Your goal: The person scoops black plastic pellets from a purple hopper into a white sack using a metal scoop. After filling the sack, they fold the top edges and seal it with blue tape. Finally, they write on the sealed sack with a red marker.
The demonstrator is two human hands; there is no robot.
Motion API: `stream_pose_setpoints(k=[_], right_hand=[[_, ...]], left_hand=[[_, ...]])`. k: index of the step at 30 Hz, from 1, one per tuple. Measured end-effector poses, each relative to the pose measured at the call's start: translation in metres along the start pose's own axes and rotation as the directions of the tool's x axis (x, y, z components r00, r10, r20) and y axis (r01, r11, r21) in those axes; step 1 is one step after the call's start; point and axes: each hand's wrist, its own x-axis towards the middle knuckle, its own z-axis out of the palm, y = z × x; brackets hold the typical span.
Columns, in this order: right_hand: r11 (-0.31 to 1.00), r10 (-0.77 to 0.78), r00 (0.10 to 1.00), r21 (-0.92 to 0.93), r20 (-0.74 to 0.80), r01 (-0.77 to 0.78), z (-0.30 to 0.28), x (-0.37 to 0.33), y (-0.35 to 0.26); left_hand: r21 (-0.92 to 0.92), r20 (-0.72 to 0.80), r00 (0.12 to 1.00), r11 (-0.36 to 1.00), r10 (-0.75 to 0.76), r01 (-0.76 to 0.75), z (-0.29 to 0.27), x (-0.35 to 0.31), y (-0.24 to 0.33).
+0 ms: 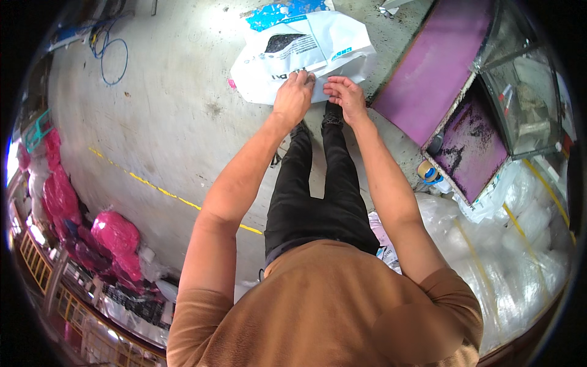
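Note:
A large white plastic sack (342, 37) with blue and black print lies on the floor in front of my feet. A dark grainy patch (286, 43) shows on its upper face; I cannot tell whether it is an opening or a picture. My left hand (295, 95) is closed on the sack's near edge, fingers curled over the plastic. Beside it, my right hand (346, 96) has its fingers bent together in a pinch at the same edge. Whatever lies between those fingertips is too small to make out.
A blue, white-flecked sheet (284, 13) lies beyond the sack. To the right stand a purple-panelled bin (434, 61) and a tape roll (426, 169). Clear plastic bags (489, 263) fill the lower right. Pink bags (116, 232) and a blue cable (114, 61) are at left.

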Motion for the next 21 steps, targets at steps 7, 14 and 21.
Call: stream_pose_setpoints(k=[7, 14, 21], right_hand=[[0.990, 0.015, 0.972, -0.134, -0.235, -0.047, -0.053, -0.073, 0.060], [0.985, 0.104, 0.856, -0.066, -0.507, -0.159, -0.184, -0.183, 0.160], [0.905, 0.419, 0.399, 0.414, -0.816, -0.102, -0.360, -0.230, 0.236]], left_hand=[[0.026, 0.047, 0.999, 1.000, 0.008, -0.010, 0.020, -0.006, -0.010], [0.154, 0.187, 0.981, 0.986, 0.039, -0.069, -0.008, -0.005, 0.040], [0.217, 0.237, 0.971, 0.975, -0.016, -0.037, 0.003, -0.012, 0.054]])
